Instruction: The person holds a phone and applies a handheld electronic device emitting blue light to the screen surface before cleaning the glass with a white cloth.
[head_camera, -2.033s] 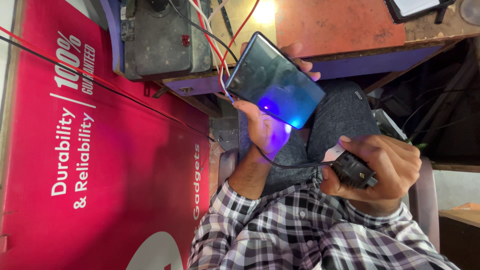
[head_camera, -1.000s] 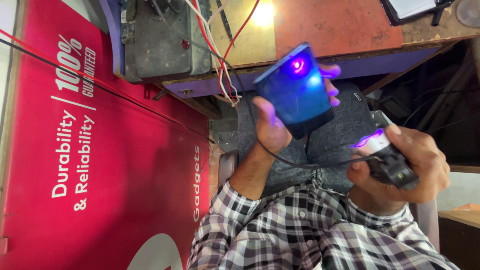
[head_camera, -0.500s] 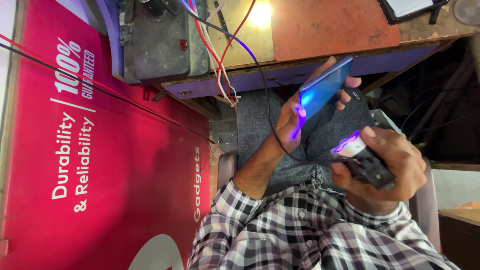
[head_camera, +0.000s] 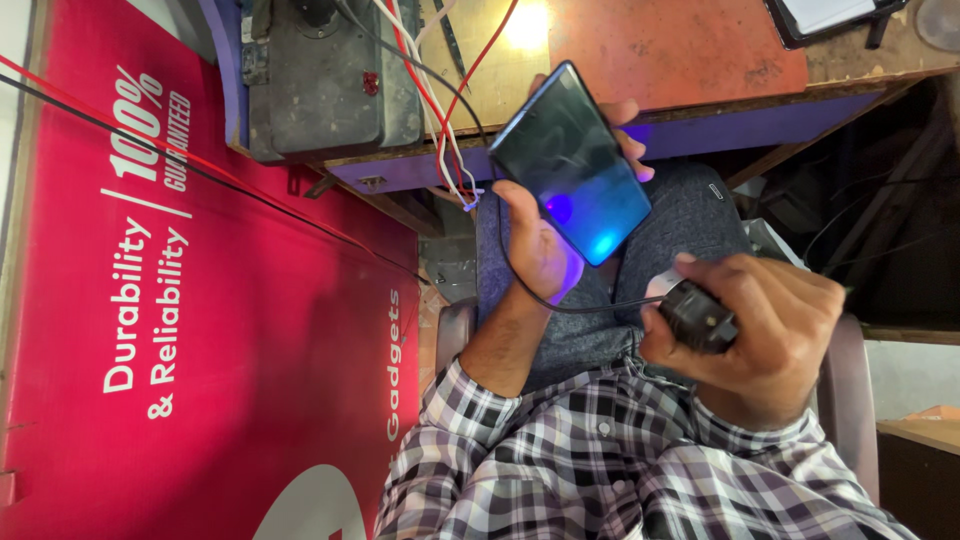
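**Phone turned back to face the camera**

Since half a second before, the phone (head_camera: 570, 165) had swung from edge-on to flat, with its dark glass towards the camera, in the upper middle of the frame. The left hand (head_camera: 535, 250) gripped it from behind, thumb on one edge and fingers on the other. The right hand (head_camera: 770, 330), at right of centre, was closed around a small black lamp (head_camera: 698, 317) with a thin cable (head_camera: 560, 305). A blue glow lay on the glass. The step seemed to be lighting the glass. The next move probably called for a steady phone and the lamp kept aimed at it.
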